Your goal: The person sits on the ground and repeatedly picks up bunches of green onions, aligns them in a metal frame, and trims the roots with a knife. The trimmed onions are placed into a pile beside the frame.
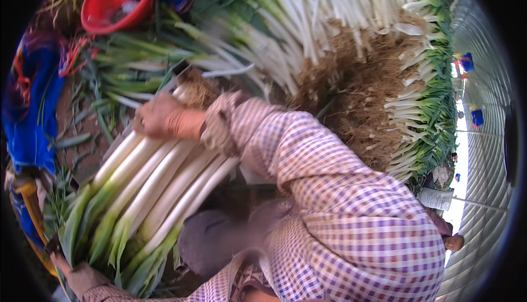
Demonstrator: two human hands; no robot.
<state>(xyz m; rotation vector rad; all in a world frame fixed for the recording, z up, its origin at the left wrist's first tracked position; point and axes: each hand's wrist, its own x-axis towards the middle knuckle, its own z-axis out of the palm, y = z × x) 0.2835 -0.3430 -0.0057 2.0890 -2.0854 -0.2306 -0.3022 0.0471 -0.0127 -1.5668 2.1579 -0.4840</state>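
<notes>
A row of thick leeks (154, 182) lies side by side before me, green leaves toward the lower left and roots (201, 90) at the top. My right hand (162, 117) lies across their white shafts near the root end, its fingers bent over the outer ones. At the leaf end, my left hand (84, 277) is low at the picture's edge. It is beside a dark bracket (52, 244), and leaves partly cover its fingers. A grey metal edge (117, 143) shows along the upper left side of the leeks.
A large heap of leeks (313, 10) with brown roots (362, 84) spreads ahead and right. A red bowl (117, 10), blue cloth (29, 108) and a yellow bar (31, 203) stand left. Leaf scraps (74, 141) litter the ground. Part of another person (453, 242) shows far right.
</notes>
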